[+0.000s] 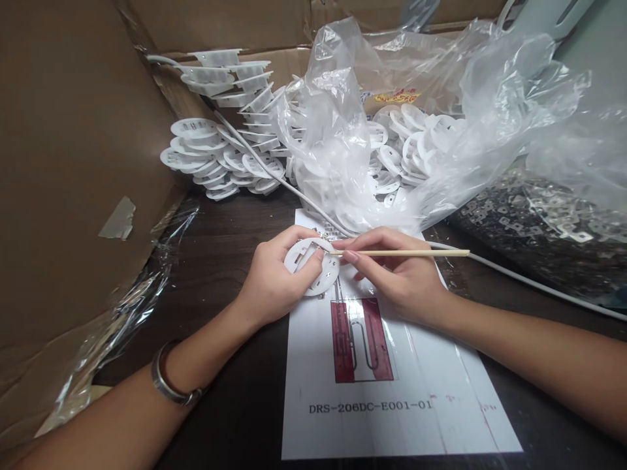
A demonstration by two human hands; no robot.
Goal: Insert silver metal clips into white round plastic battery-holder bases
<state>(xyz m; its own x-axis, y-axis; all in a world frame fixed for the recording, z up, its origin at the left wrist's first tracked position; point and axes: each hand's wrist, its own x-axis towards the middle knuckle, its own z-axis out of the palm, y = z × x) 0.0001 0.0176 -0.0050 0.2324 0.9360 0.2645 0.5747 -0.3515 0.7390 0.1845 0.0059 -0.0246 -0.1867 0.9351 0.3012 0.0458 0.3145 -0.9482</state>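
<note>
My left hand [277,274] grips a round white plastic disc [327,281] with slots in it, the thumb lying across its face. Between the thumb and fingers of my right hand [399,267] is a thin wooden stick [416,252], held level. The stick's left end reaches the disc near my left thumb tip; whether it touches cannot be made out. Small metal bits show around the disc's edge. Both hands are above a printed white sheet [313,431] with a red and white drawing and the text DRS-206DC-E001-01.
Stacks of similar white discs [196,147] stand at the back left. More lie inside a clear plastic bag [337,130] at the back. A bag of small metal pieces [543,215] sits at the right. A grey cable [274,176] crosses the dark table [215,398]; cardboard walls [63,130] enclose the left and back.
</note>
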